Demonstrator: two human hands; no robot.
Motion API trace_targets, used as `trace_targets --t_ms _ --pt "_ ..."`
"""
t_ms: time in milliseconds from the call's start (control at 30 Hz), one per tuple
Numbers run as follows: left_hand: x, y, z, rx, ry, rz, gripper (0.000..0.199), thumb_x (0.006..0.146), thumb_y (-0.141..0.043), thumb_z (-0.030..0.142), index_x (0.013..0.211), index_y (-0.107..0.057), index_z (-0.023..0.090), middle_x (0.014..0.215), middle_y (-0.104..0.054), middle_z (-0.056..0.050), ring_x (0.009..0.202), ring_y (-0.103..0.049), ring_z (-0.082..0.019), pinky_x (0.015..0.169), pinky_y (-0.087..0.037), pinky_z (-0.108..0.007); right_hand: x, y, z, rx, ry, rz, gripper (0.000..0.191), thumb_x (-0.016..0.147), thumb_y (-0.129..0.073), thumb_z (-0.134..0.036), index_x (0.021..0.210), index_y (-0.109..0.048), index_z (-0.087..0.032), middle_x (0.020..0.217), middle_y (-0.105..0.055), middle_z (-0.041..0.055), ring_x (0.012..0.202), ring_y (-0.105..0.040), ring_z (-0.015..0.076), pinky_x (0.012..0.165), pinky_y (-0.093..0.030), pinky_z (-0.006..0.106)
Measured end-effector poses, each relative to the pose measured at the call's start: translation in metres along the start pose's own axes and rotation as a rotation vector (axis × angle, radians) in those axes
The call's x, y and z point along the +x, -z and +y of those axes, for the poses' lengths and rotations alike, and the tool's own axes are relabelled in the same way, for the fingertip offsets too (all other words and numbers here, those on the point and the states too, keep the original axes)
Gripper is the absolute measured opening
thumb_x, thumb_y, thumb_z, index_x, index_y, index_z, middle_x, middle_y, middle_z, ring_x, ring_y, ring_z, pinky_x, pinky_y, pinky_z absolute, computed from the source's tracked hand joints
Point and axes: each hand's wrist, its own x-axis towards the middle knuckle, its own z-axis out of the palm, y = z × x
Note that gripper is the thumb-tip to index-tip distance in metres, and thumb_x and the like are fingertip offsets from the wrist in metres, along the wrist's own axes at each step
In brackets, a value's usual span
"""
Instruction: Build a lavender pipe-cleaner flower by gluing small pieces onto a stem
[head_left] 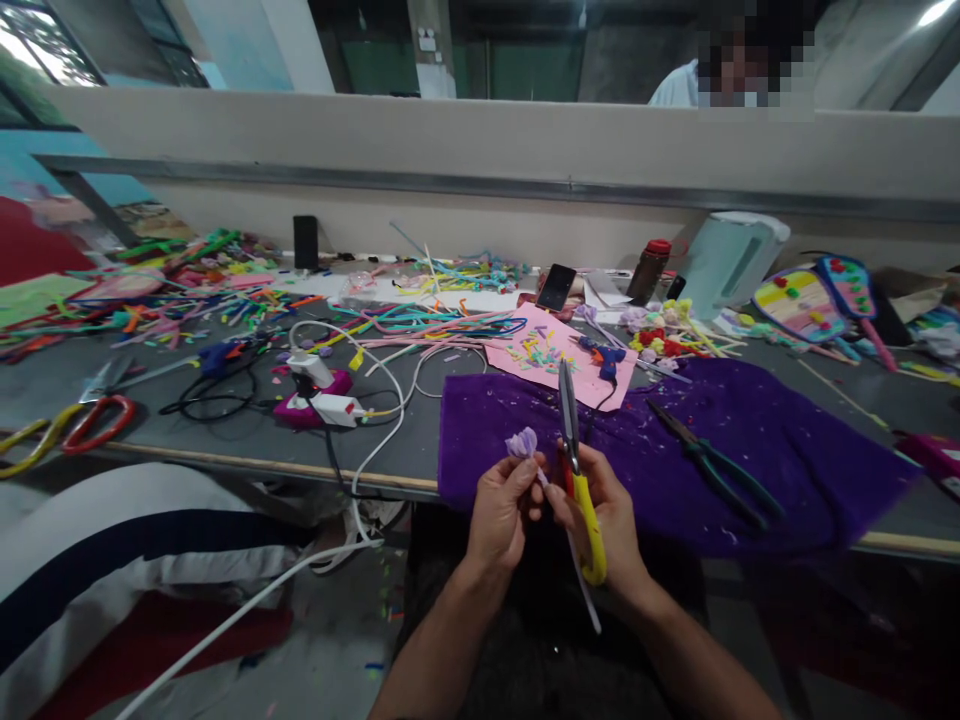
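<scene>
Between the thumb and fingers of my left hand I pinch a lilac pipe-cleaner flower just under its bloom. Its pale stem slants down to the right, past my right hand. That hand is wrapped round a pair of scissors with yellow and red handles, blades pointing up and away from me; its fingertips also touch the stem close to the bloom. Below both hands and ahead of them lies a purple cloth. Pliers with dark green handles rest on the cloth to the right.
A pink sheet holds small coloured clippings and a blue glue gun. White cables run from a power strip over the table edge. Another pair of scissors lies left, beside a person's leg. A bottle stands at the back.
</scene>
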Motion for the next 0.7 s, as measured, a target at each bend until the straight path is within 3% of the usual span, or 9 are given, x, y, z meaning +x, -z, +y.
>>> trace_targets --t_ms 133,367,567,700 --pt "-0.001 0.002 0.002 -0.006 -0.018 -0.003 0.021 0.061 -0.071 0.028 0.071 -0.064 0.011 0.055 -0.058 0.0 0.038 -0.042 -0.002 0.033 -0.029 -0.013 -0.003 0.004 -0.01 -0.067 -0.004 0.003 0.044 0.072 -0.062 -0.028 0.111 -0.045 -0.021 0.093 -0.058 0.0041 0.078 -0.057 0.0148 0.069 -0.049 0.027" --pt "-0.002 0.007 0.007 -0.012 -0.07 -0.003 0.016 0.061 -0.07 0.024 0.068 -0.063 0.012 0.063 -0.063 -0.002 0.039 -0.043 -0.002 0.034 -0.028 -0.014 -0.02 0.03 -0.035 -0.253 -0.033 -0.144 0.048 0.076 -0.057 -0.03 0.12 -0.039 -0.022 0.078 -0.051 -0.0004 0.065 -0.051 0.0111 0.057 -0.044 0.02" --pt "-0.005 0.009 0.012 0.04 -0.119 0.036 0.017 0.06 -0.071 0.026 0.068 -0.064 0.012 0.063 -0.064 -0.002 0.039 -0.045 -0.003 0.034 -0.028 -0.014 -0.031 0.05 -0.028 -0.661 0.035 -0.212 0.054 0.072 -0.061 -0.028 0.122 -0.042 -0.024 0.097 -0.056 0.0039 0.085 -0.056 0.0167 0.077 -0.045 0.027" --pt "-0.007 0.011 0.013 0.037 -0.058 0.004 0.02 0.059 -0.071 0.028 0.068 -0.062 0.013 0.057 -0.06 0.001 0.037 -0.044 -0.003 0.032 -0.027 -0.014 -0.033 0.053 -0.022 -0.794 0.142 -0.255 0.057 0.071 -0.063 -0.027 0.124 -0.041 -0.023 0.103 -0.056 0.0055 0.089 -0.055 0.0181 0.079 -0.046 0.028"
